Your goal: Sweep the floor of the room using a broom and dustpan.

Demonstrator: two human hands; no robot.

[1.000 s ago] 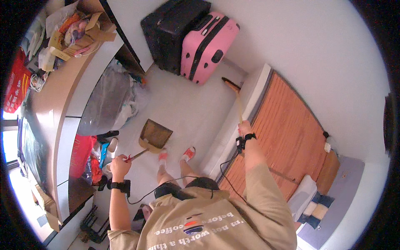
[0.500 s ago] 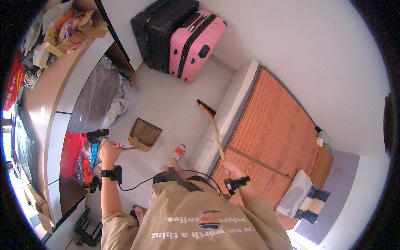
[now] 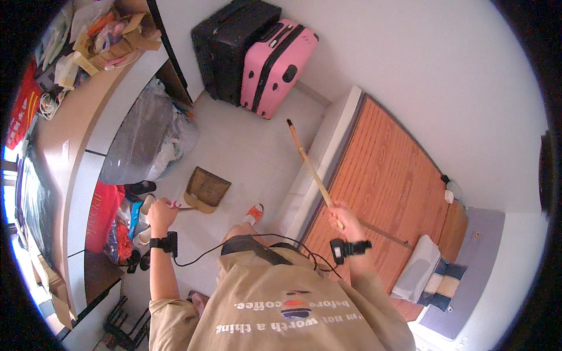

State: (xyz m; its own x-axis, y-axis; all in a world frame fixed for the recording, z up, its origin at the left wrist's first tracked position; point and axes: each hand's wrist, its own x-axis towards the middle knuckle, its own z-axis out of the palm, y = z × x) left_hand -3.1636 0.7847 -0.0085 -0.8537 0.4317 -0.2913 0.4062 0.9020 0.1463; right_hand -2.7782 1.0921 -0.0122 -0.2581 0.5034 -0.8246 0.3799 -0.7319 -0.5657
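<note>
My left hand (image 3: pixel 162 215) is closed around the handle of a long-handled dustpan, whose brown pan (image 3: pixel 206 190) rests on the floor ahead, its inside toward me. In my right hand (image 3: pixel 345 219) is the upper end of a broom (image 3: pixel 316 178) with a pale wooden-looking stick. That stick slants forward and left along the side of the bed. The broom's dark-tipped far end points toward the suitcases and looks narrow, so its bristles are hardly seen. Whether it touches the floor I cannot tell. Both wrists wear black devices, with a cable running between them.
A bed (image 3: pixel 392 175) with a reddish-brown mat fills the right side. A pink suitcase (image 3: pixel 278 70) and a black suitcase (image 3: pixel 228 52) stand at the far wall. Left are a cluttered desk (image 3: pixel 93 111), a large plastic-wrapped bundle (image 3: pixel 143 137), and shoes beside a red bag (image 3: pixel 104 216).
My right hand has moved forward and right, and the broom's far end has swung away toward the suitcases, its head now seen narrow. The dustpan stays about where it was in my left hand.
</note>
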